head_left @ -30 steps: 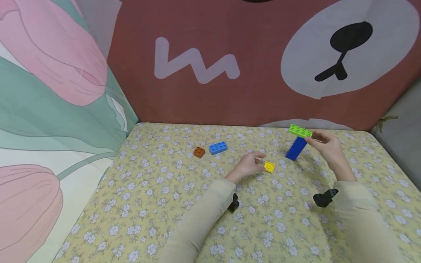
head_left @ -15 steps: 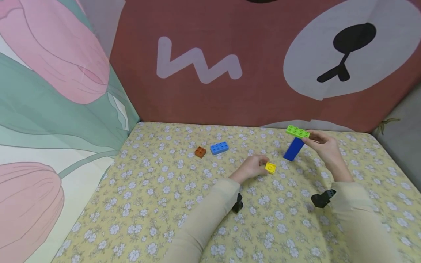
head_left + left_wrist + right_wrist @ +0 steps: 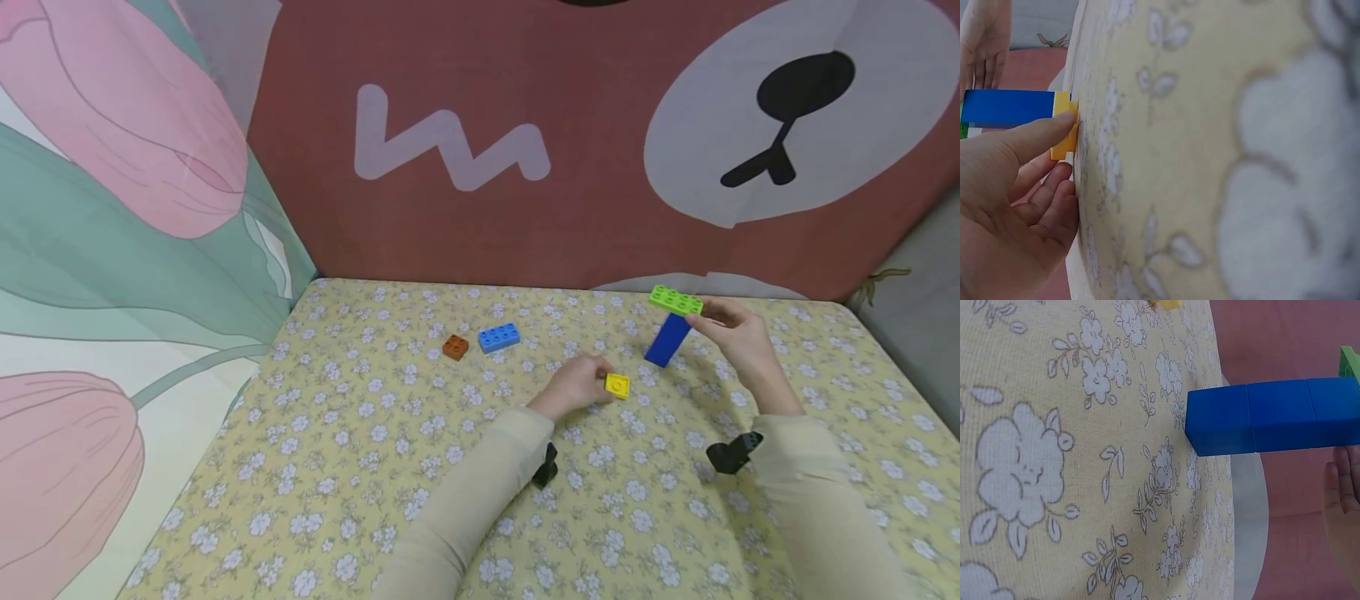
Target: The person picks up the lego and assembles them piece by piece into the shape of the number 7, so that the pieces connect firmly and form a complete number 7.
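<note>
My left hand (image 3: 573, 385) pinches a small yellow brick (image 3: 617, 386) just above or on the cloth; a round ring shows on its upward face. In the left wrist view the thumb lies across the yellow brick (image 3: 1064, 126). My right hand (image 3: 738, 335) holds the right end of a light green brick (image 3: 676, 299), which sits crosswise on top of a dark blue column (image 3: 667, 340). Up close in the right wrist view, the blue column (image 3: 1272, 419) is several blocks stacked end to end. Whether its foot touches the cloth, I cannot tell.
A light blue brick (image 3: 498, 337) and a brown brick (image 3: 455, 347) lie on the flowered cloth (image 3: 315, 467), left of both hands. Behind the table stands a reddish-brown printed backdrop (image 3: 465, 225), with a tulip-print panel (image 3: 135, 292) at the left.
The left hand's fingers have closed on the yellow brick and turned it slightly. My right hand has shifted a little to the left with the green brick and blue column.
</note>
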Motion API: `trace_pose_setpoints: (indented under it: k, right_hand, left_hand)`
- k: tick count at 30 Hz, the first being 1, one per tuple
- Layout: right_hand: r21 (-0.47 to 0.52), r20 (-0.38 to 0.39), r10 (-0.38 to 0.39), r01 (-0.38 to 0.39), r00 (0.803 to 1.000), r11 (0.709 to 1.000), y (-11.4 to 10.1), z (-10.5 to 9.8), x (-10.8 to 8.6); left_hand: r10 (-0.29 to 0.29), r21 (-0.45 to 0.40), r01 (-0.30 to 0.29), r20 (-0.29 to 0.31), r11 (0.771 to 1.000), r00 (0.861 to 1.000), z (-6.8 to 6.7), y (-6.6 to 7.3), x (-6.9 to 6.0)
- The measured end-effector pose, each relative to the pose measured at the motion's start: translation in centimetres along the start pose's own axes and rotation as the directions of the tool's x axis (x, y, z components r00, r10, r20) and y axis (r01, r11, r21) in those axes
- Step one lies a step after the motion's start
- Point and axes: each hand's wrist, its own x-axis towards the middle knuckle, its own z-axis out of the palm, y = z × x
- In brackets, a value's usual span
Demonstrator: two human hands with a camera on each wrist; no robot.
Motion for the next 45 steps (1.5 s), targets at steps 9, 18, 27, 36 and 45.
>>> trace_pose_setpoints:
  k: [9, 18, 27, 36, 45]
  right_hand:
    - [-0.022, 0.007, 0.007, -0.007, 1.000, 1.000, -0.2, 0.2, 0.0]
    - [-0.035, 0.049, -0.001, 0.002, 0.999, 0.999, -0.4, 0.7, -0.1]
    - [-0.045, 0.109, -0.013, 0.018, 0.994, 0.999, -0.9, 2.0, 0.0]
    - [-0.019, 0.141, -0.068, 0.072, 0.988, 0.997, -2.0, 3.4, -0.3]
    - [0.044, 0.174, -0.109, 0.103, 0.979, 0.994, -2.8, 4.7, -0.7]
  left_hand:
    - [-0.014, -0.251, 0.011, -0.007, 0.968, 1.000, -0.2, -1.0, -0.4]
    - [-0.070, -0.409, 0.058, -0.013, 0.911, 0.997, -1.7, -1.1, -1.6]
    - [-0.044, -0.545, -0.002, -0.073, 0.838, 0.996, -4.0, -2.0, -2.6]
    - [-0.097, -0.600, 0.017, -0.102, 0.800, 0.990, -6.1, -2.4, -3.5]
    - [-0.106, -0.628, 0.007, -0.119, 0.778, 0.987, -7.8, -3.0, -4.6]
